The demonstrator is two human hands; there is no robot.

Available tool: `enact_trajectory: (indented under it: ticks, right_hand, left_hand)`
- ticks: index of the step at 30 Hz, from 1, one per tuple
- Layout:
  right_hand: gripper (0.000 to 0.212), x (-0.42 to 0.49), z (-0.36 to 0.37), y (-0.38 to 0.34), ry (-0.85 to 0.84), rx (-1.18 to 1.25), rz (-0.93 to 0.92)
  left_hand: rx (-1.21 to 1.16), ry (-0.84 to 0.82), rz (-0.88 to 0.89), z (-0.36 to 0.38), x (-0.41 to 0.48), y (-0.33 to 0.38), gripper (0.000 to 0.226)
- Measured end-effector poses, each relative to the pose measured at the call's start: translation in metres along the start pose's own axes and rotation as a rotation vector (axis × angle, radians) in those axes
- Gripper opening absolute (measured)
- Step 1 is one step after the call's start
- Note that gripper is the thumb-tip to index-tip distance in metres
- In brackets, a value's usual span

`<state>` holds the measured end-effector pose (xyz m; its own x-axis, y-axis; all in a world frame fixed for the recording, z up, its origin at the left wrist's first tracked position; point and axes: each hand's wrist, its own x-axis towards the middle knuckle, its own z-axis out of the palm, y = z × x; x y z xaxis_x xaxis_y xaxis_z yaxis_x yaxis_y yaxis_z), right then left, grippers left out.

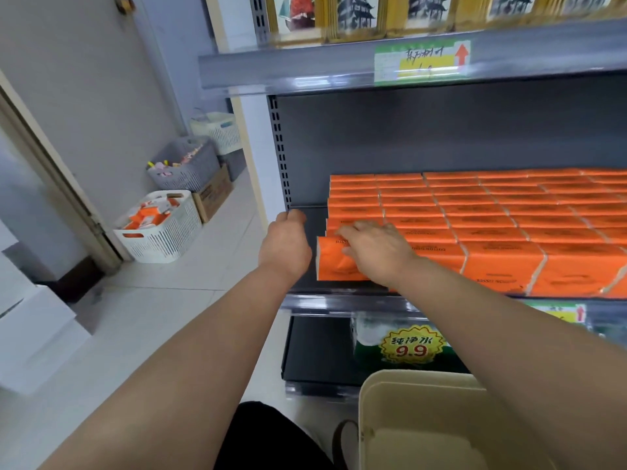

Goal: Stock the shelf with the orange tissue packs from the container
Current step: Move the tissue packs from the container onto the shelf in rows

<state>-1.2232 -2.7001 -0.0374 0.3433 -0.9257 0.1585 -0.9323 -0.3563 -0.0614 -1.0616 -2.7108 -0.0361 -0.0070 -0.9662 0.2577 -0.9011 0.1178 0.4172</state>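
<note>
Rows of orange tissue packs [492, 212] fill the dark shelf [339, 301] from its right side almost to its left end. The front-left orange pack [334, 262] stands at the shelf's front edge. My right hand [376, 252] lies on top of this pack with its fingers spread flat across it. My left hand [285, 242] is at the pack's left end, fingers reaching back along its side into the narrow bare strip of shelf. The beige container [424, 418] sits below me at the bottom right, and its inside looks bare.
A white slotted basket [159, 228] with orange and white packs stands on the floor at left, with a grey basket [186, 164] and a cardboard box [213, 195] behind it. The upper shelf [305, 69] overhangs the packs. A lower shelf holds a green pack with a 9.9 tag [410, 346].
</note>
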Motion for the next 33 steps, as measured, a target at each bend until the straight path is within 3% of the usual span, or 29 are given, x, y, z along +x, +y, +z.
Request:
enact_trajectory:
  ticks: [8,11,16,23,29,33]
  right_hand:
    - [0.04,-0.011,0.022,0.013,0.094,-0.012,0.031]
    - [0.047,-0.013,0.022,0.016,0.128,-0.034,0.035]
    - [0.049,-0.016,0.028,0.019,0.012,-0.079,0.057]
    - [0.048,-0.03,0.019,0.022,0.043,-0.04,0.057]
    - [0.045,-0.047,0.01,0.04,0.057,-0.031,0.077]
    - [0.044,-0.059,0.008,0.052,0.061,-0.035,0.092]
  left_hand:
    - [-0.18,-0.314,0.078,0.025,-0.008,-0.006,0.037]
    - [-0.167,-0.28,0.094,0.03,-0.01,-0.005,0.038]
    - [-0.06,-0.234,0.093,0.035,-0.011,0.001,0.035]
    - [-0.219,-0.203,0.038,0.023,-0.014,0.015,0.06]
    - [-0.14,-0.174,0.037,0.025,-0.021,0.026,0.046]
    - [-0.066,-0.169,0.052,0.023,-0.023,0.038,0.056]
